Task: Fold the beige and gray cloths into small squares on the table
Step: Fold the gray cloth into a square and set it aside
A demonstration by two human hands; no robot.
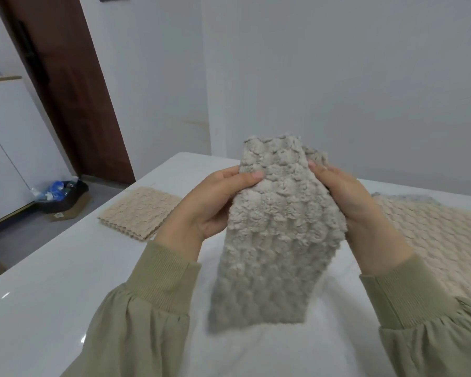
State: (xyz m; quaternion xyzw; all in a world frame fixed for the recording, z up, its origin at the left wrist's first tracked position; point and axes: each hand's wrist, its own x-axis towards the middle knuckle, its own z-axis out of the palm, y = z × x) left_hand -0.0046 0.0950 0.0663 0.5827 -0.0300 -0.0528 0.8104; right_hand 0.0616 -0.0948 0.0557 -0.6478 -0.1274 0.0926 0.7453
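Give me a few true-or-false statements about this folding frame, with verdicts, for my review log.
1. The left hand and the right hand both grip the gray cloth. True.
2. The gray cloth lies flat on the table. False: it hangs upright from the hands.
3. A folded beige cloth lies on the table to the person's left. True.
4. The beige cloth on the right is folded into a small square. False: it lies spread out.
5. The cardboard box stands on the table. False: it is on the floor at the left.
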